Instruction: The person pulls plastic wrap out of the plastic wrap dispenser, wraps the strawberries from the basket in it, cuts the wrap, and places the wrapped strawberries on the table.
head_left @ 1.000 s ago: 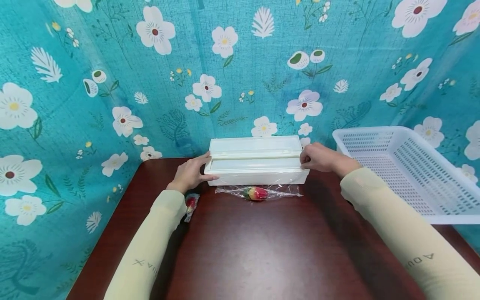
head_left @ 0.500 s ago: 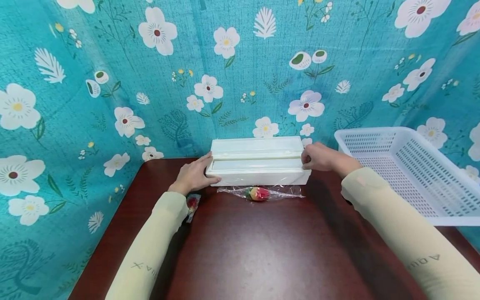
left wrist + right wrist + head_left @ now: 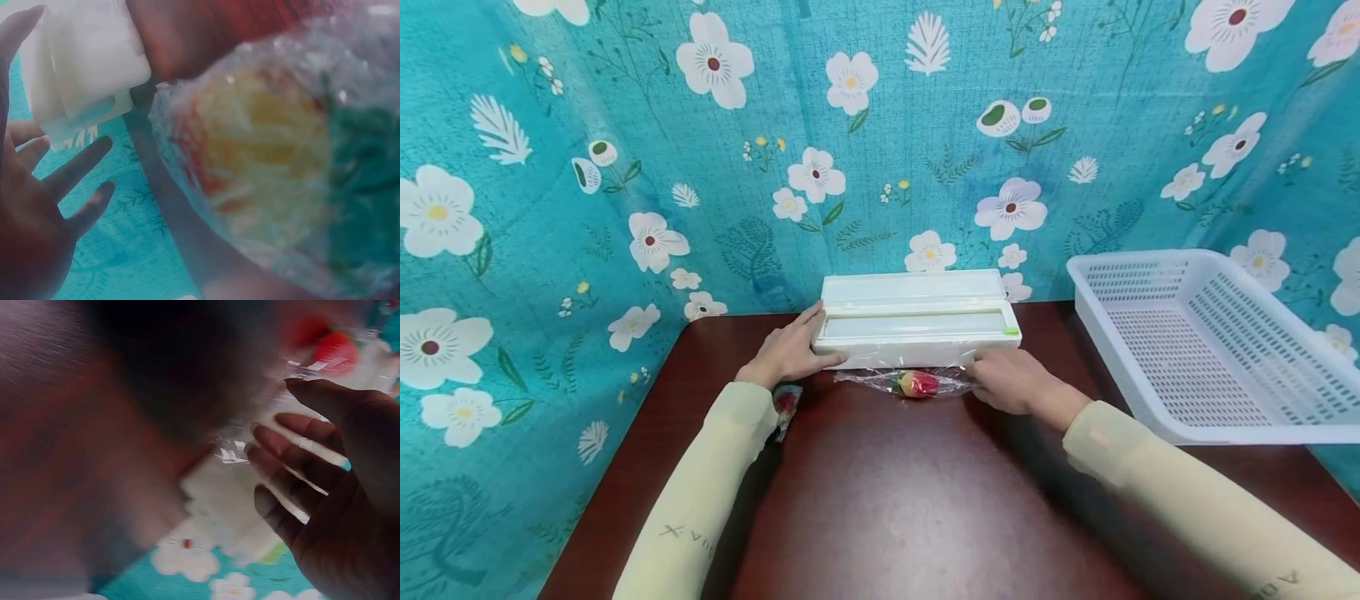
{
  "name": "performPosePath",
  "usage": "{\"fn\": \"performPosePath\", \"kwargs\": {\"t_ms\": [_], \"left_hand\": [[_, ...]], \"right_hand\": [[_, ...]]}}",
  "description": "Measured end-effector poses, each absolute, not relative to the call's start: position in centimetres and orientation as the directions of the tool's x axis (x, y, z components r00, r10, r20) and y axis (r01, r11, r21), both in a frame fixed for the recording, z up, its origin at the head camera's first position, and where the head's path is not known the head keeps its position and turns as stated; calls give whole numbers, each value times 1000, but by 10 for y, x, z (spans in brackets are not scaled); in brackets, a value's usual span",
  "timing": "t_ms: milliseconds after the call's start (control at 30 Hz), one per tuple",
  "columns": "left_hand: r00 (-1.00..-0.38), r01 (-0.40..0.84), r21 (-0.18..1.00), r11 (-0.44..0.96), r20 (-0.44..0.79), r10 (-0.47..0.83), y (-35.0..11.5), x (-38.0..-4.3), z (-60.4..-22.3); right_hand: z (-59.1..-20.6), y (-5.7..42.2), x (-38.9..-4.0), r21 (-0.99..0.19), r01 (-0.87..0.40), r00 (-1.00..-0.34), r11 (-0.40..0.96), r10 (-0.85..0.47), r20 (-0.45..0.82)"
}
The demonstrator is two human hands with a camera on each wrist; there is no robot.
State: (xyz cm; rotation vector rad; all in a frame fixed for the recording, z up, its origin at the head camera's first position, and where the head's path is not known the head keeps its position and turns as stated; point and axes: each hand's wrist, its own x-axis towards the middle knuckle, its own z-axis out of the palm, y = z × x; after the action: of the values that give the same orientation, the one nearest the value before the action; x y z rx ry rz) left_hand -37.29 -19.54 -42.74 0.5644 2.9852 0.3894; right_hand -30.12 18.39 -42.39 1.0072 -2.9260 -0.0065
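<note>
A white cling film dispenser [image 3: 917, 352] stands at the back of the table, its lid raised and a green slider [image 3: 1012, 331] at the right end of its rail. My left hand [image 3: 786, 350] holds its left end, thumb at the front and fingers spread along the side and back. Clear film [image 3: 865, 379] hangs down its front to a red, yellow and green fruit-shaped thing [image 3: 917, 383]. My right hand [image 3: 1011, 379] is at the film's right end; in the right wrist view its loosely bent fingers [image 3: 300, 462] are apart from the thumb, near the film.
Beside my left wrist lies a second fruit-shaped thing [image 3: 269, 169], wrapped in film. A white perforated basket [image 3: 1210, 429] stands on the right of the dark red table [image 3: 925, 500]. A teal flowered cloth [image 3: 880, 150] hangs right behind the dispenser.
My right hand has left the dispenser's right end and come down and forward to the film beside the fruit-shaped thing, uncovering the green slider. My left hand stays at the left end.
</note>
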Motion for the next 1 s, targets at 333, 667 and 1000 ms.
{"fn": "performPosePath", "kwargs": {"t_ms": [333, 667, 1000], "left_hand": [[-925, 342, 443, 829, 2, 381, -209, -373, -423], [-944, 329, 476, 815, 160, 288, -210, -356, -410], [-686, 715, 68, 696, 265, 678, -152, -292, -414]], "right_hand": [[-446, 202, -312, -33, -653, -757, 757, -651, 44], [-444, 206, -310, -58, -655, -755, 753, -653, 51], [-438, 212, -304, -1, -597, -798, 802, -594, 103]]}}
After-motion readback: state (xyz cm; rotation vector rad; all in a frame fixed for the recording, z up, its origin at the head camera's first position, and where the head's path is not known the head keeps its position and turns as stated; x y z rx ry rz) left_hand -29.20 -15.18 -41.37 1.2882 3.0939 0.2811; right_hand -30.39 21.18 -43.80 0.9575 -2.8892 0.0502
